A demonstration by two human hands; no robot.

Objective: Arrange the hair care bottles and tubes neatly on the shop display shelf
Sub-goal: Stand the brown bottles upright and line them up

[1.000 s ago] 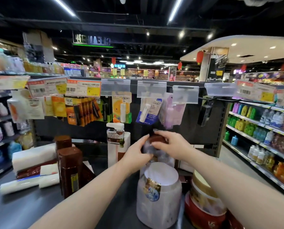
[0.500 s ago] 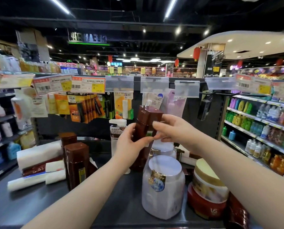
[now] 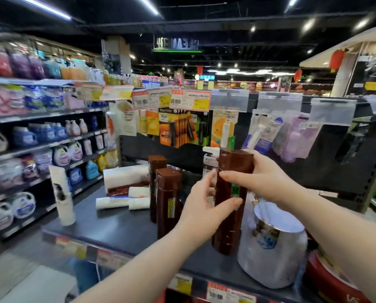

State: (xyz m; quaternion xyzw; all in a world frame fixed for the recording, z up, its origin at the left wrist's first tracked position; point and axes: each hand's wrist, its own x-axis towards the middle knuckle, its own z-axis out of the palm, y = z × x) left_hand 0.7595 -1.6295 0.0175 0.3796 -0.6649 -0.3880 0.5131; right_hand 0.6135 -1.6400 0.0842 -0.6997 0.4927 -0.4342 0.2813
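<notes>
A tall brown bottle (image 3: 233, 169) stands upright over the dark shelf (image 3: 117, 232), held near its top by my right hand (image 3: 263, 178). My left hand (image 3: 206, 206) rests against its lower front, thumb and fingers spread around it. Two matching brown bottles (image 3: 168, 200) stand just left, one behind the other. White and red tubes (image 3: 125, 189) lie flat at the back left. A white tube (image 3: 62, 195) stands on end at the left edge. A white pump bottle (image 3: 210, 158) is half hidden behind the held bottle.
A large white jar (image 3: 272, 243) stands right of the held bottle, with a red tub (image 3: 331, 281) beside it. Hanging packets (image 3: 178, 127) and price tags (image 3: 171, 99) run above the shelf. Detergent racks (image 3: 40, 136) fill the left aisle.
The brown bottle came up from behind the white jar and moved left and forward, now beside the two other brown bottles. My view has swung left.
</notes>
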